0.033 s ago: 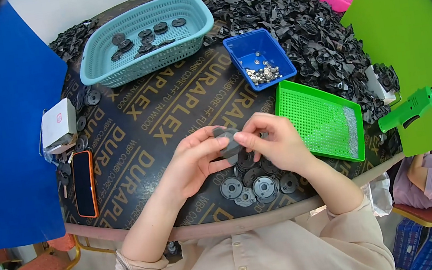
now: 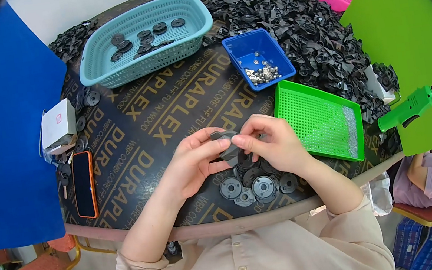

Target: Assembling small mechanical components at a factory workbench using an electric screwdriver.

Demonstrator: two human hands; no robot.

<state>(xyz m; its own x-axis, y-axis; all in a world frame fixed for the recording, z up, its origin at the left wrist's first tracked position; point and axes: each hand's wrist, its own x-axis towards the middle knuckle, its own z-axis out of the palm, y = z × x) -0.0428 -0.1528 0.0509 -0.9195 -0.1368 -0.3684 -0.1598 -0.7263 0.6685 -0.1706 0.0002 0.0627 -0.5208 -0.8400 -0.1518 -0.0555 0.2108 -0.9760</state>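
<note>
My left hand [image 2: 191, 159] is closed on a flat, dark plastic piece [image 2: 229, 156] with angled edges, pinching it by the thumb. Closed in a pinch, my right hand [image 2: 275, 141] meets the same piece with thumb and forefinger at its upper right edge. Whether a small part sits between those fingertips is hidden. Just below both hands lies a heap of round black and grey discs [image 2: 264, 186] with central holes, partly covered by my right hand.
A teal basket [image 2: 93, 69] holds several black discs. Beside it, a blue bin [image 2: 243, 49] contains small metal parts; a green perforated tray [image 2: 306, 117] holds tiny ones. Black plastic pieces [image 2: 318, 39] are heaped far right. A green electric screwdriver [image 2: 409, 109] hangs right; a phone [image 2: 84, 185] lies left.
The dark piece has tilted slightly in my fingers, and my right thumb has shifted a little to the left and down. Both hands stay in the same place over the table.
</note>
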